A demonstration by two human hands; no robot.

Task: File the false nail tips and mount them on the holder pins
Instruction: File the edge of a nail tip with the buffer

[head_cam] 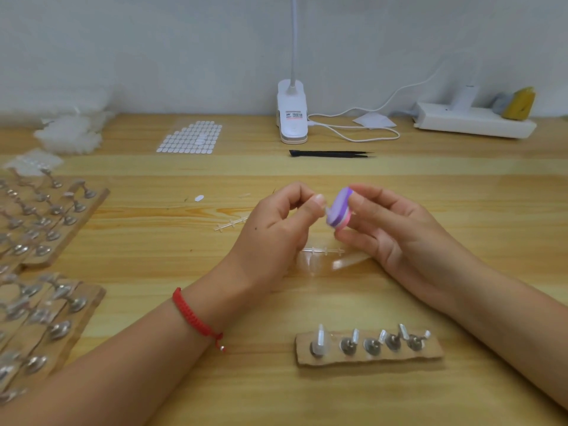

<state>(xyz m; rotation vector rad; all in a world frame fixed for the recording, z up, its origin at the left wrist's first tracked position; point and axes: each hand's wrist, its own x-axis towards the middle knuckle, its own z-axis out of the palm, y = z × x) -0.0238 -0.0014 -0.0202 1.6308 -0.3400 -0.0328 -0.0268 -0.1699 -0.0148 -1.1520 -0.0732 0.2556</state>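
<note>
A: Head view. Hands?
B: Left hand (276, 222) pinches a clear nail tip (325, 211) between thumb and forefinger, the other fingers curled. Right hand (390, 229) grips the purple-pink file block (338, 210), its edge on the tip. Both are behind the holder strip (368, 353), well apart from it.
A: Strip?
B: Its leftmost pin carries one mounted tip (319, 344). Open table (307, 401) wood all round it.
A: Edges?
B: Filled boards (52, 226) far left of the strip, cut off by the frame. Tweezers (332, 154) and lamp clip (292, 118) far behind it, near the wall.
</note>
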